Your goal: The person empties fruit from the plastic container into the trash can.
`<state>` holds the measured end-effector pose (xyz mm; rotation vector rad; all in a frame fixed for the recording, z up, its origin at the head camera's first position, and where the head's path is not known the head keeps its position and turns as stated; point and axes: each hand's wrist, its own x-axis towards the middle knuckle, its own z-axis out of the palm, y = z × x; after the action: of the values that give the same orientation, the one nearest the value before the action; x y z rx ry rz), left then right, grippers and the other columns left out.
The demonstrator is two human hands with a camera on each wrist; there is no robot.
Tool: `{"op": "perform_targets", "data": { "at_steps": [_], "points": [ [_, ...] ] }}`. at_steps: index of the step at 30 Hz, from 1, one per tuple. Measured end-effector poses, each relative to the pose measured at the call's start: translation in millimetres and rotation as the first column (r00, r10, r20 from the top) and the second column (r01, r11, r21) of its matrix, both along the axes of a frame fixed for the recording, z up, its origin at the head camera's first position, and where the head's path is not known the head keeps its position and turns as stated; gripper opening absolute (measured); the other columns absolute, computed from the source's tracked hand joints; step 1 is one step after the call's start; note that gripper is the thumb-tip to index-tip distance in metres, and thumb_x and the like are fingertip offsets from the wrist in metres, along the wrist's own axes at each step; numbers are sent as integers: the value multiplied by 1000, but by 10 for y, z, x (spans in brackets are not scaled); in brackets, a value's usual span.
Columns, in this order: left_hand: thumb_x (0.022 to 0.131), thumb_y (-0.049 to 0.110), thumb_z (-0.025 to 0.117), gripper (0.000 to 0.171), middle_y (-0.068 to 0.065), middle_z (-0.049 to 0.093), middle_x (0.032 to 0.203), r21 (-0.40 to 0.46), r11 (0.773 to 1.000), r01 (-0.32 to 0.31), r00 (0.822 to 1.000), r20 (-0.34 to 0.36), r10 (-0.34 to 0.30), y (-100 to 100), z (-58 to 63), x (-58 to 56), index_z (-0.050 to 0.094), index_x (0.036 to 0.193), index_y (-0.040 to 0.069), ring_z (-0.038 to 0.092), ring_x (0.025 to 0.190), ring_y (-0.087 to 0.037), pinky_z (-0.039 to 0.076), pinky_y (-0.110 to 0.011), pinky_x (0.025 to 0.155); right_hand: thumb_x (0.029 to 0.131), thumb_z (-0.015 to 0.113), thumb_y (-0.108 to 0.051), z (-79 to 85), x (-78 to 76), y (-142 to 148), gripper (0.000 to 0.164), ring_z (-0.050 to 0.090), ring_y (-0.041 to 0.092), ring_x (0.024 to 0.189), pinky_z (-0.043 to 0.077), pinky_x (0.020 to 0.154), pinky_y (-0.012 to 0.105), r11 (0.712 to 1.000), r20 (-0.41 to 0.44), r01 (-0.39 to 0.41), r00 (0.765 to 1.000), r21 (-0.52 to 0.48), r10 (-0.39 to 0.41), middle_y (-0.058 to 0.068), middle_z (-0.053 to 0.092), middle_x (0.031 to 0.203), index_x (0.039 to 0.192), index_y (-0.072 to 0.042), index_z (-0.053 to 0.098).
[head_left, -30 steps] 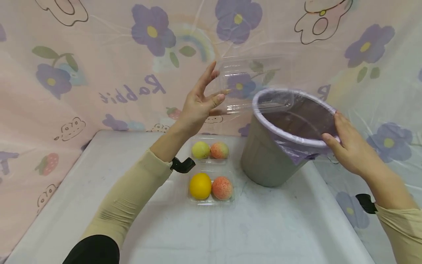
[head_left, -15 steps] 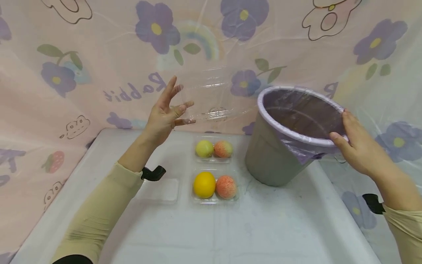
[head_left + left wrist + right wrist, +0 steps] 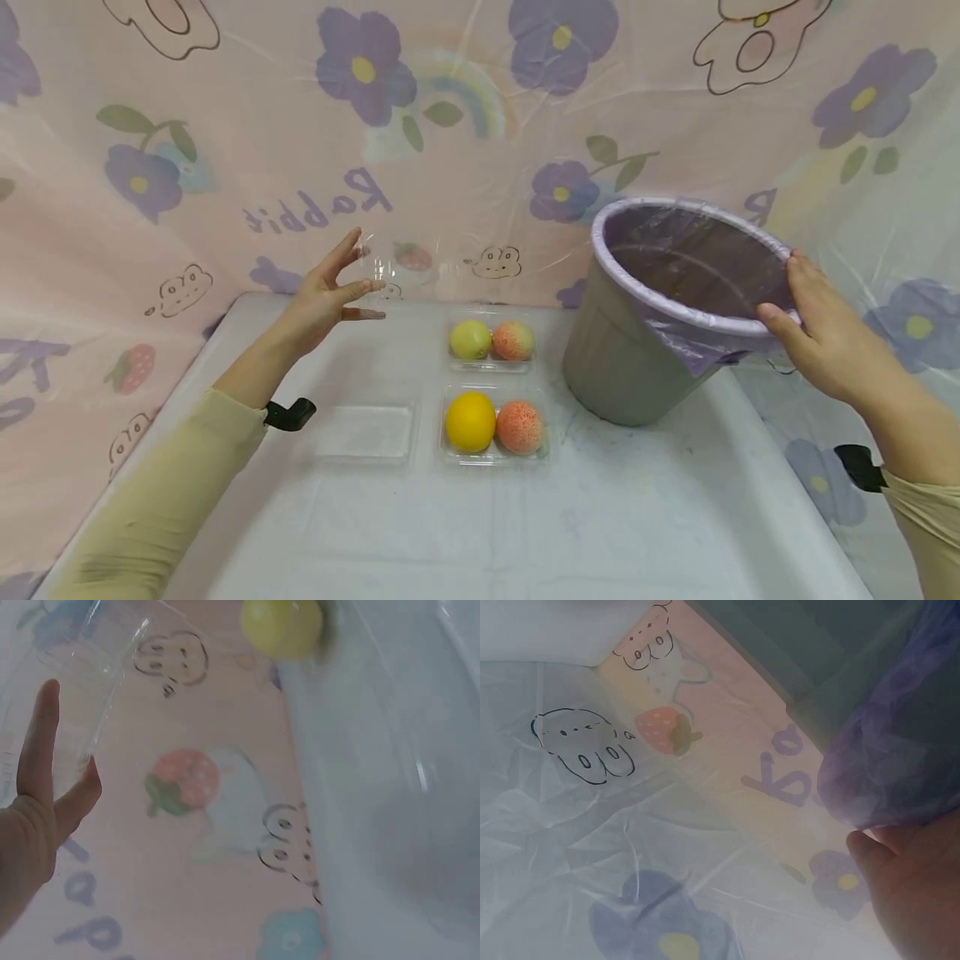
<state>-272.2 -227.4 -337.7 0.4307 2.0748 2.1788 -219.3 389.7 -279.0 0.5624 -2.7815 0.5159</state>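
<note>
My left hand (image 3: 318,304), at the left in the head view, holds a clear plastic container (image 3: 105,671) between thumb and spread fingers above the table. In the head view the container is so transparent that only its glints show. My right hand (image 3: 836,333) grips the rim of a grey trash bin (image 3: 618,358), thumb towards the inside and fingers over the outer edge. The bin leans to the right. A purple bag (image 3: 693,342) lines it and is folded over its rim. The right wrist view shows the bag (image 3: 885,757) bunched above the fingers.
Two clear trays stand mid-table. The back one holds a yellow-green fruit (image 3: 470,340) and a peach (image 3: 513,341); the front one an orange (image 3: 471,422) and another peach (image 3: 521,427). A clear tray (image 3: 367,433) lies to their left. Printed cloth (image 3: 465,167) hangs behind.
My left hand has moved left and down, away from the bin, carrying the clear container. This uncovers the clear tray at left. My right hand stays on the bin rim.
</note>
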Motion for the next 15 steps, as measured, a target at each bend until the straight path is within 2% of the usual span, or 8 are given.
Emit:
{"op": "perform_targets", "data": {
  "at_steps": [5, 8, 12, 15],
  "points": [
    [109, 4, 50, 80, -16, 2, 172, -86, 996, 27, 998, 57, -22, -265, -144, -31, 8, 168, 37, 59, 117, -20, 63, -41, 88, 112, 39, -29, -1, -1, 22, 74, -6, 44, 157, -8, 129, 46, 1000, -17, -22, 1000, -11, 22, 34, -2, 167, 159, 13, 2],
    [109, 10, 52, 78, -20, 4, 172, -151, 987, 52, 996, 84, -40, -410, -238, -52, 7, 168, 35, 60, 118, -18, 63, -34, 87, 112, 39, -29, -1, 1, 22, 74, -6, 44, 157, -8, 129, 46, 1000, -15, -21, 1000, -9, 21, 33, -2, 168, 160, 13, 2],
    [110, 14, 51, 76, -22, 5, 172, -152, 980, 127, 986, 127, -108, -570, -384, -86, 5, 169, 32, 63, 127, -23, 61, -33, 90, 112, 39, -29, 0, 9, 18, 74, -7, 44, 157, -8, 129, 46, 1000, -10, -17, 1000, -12, 17, 32, -3, 168, 160, 13, 1],
    [112, 14, 49, 75, -21, 3, 173, -121, 977, 177, 973, 170, -155, -654, -497, -109, 3, 169, 31, 57, 135, -33, 60, -40, 97, 112, 39, -30, 2, 16, 16, 74, -7, 43, 158, -8, 129, 46, 1000, -8, -13, 1000, -12, 13, 32, -3, 168, 160, 13, 2]
  ]
}}
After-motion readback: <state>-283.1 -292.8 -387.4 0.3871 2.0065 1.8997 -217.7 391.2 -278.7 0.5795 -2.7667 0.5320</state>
